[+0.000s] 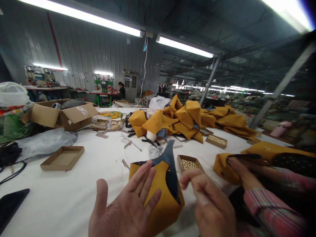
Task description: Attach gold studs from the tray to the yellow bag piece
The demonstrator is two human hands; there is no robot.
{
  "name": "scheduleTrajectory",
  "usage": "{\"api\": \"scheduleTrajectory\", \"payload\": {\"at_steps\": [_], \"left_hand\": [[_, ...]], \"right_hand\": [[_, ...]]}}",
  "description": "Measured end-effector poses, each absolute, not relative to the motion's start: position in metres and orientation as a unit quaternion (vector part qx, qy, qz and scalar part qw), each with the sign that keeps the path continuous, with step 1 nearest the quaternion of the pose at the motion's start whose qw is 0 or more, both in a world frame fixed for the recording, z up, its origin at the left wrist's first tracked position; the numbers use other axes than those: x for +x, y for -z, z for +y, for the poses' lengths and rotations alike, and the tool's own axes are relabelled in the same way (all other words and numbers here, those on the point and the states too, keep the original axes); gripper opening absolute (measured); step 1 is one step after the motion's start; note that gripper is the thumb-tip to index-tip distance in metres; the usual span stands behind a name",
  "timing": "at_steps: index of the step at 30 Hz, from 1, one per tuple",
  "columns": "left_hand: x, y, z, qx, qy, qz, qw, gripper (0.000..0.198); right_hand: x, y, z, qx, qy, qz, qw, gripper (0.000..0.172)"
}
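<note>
My left hand (125, 204) is palm up with its fingers stretched apart, and nothing shows on the palm. Right behind it stands a mustard-yellow bag (161, 187) with a dark blue lining, partly hidden by my fingers. To the right of the bag, my right hand (212, 205) is closed, its fingers curled in against the thumb. Whatever may be pinched there is too small or hidden to make out. Just beyond that hand, a small cardboard box of gold-coloured studs (189, 164) sits on the white table (98, 158).
On the right, a co-worker's hands (238, 169) in plaid sleeves are on another yellow bag (223, 166). A heap of yellow bags (172, 118) lies farther back. At left are a shallow cardboard tray (63, 158), a larger carton (66, 115), plastic film (46, 143) and a phone (11, 207).
</note>
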State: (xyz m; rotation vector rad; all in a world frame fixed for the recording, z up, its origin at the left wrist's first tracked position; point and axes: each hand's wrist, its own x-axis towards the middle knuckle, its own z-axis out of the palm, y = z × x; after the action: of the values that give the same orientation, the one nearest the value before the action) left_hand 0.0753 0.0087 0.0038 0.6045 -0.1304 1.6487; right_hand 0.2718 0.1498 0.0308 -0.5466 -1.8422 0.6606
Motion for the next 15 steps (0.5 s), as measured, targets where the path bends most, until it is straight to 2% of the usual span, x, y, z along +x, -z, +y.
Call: {"api": "scheduleTrajectory", "payload": {"at_steps": [5,8,11,13,15], "left_hand": [[0.072,0.013,0.005,0.212,-0.742,-0.047,0.634,0.128],[0.069,0.027,0.004,0.141,-0.768,0.07,0.621,0.118],[0.066,0.037,0.006,0.126,-0.75,0.269,0.591,0.101],[0.067,0.038,0.008,0.167,-0.712,0.421,0.536,0.083],[0.07,0.034,0.008,0.216,-0.667,0.541,0.464,0.067]], "right_hand": [[0.38,0.025,0.185,-0.377,-0.186,-0.792,0.443,0.042],[0.446,0.076,0.197,-0.475,-0.132,-0.818,0.297,0.048],[0.484,0.108,0.199,-0.516,-0.075,-0.834,0.178,0.027],[0.482,0.102,0.198,-0.491,-0.044,-0.849,0.19,0.031],[0.458,0.073,0.197,-0.453,-0.009,-0.857,0.244,0.034]]}}
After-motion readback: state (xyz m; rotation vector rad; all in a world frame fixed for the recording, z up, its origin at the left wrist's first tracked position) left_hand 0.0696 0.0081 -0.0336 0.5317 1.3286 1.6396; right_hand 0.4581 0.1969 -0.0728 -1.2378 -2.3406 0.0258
